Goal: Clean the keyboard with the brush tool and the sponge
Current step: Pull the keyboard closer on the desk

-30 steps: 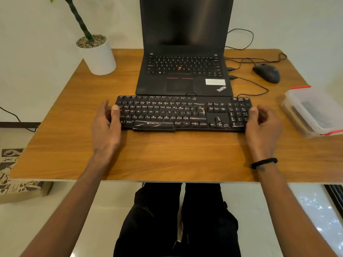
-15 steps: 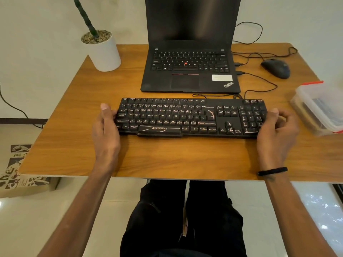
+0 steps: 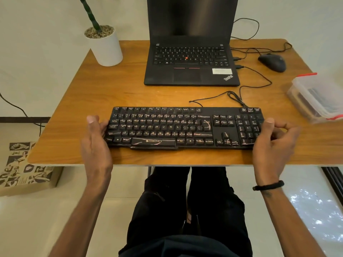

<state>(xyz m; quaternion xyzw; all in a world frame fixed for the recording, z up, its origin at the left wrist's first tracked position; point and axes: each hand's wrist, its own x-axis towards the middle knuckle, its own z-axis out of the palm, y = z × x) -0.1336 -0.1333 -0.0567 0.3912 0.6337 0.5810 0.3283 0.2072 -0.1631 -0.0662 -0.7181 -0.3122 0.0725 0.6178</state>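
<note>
Now: black keyboard [image 3: 185,127], streaked keys, flat on table [image 3: 130,93], nearer its front edge than before; left hand [image 3: 96,143], right hand [image 3: 272,143], each grip closed round an end.

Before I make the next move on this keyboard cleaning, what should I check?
1. Keyboard flat on table: ok.
2. Left hand and right hand at its ends, grip: cannot tell.
3. Brush tool and sponge in sight: not ok, neither visible.
4. Lidded container contents: cannot tell, blurred.
5. Keyboard cable slack: ok.
</note>
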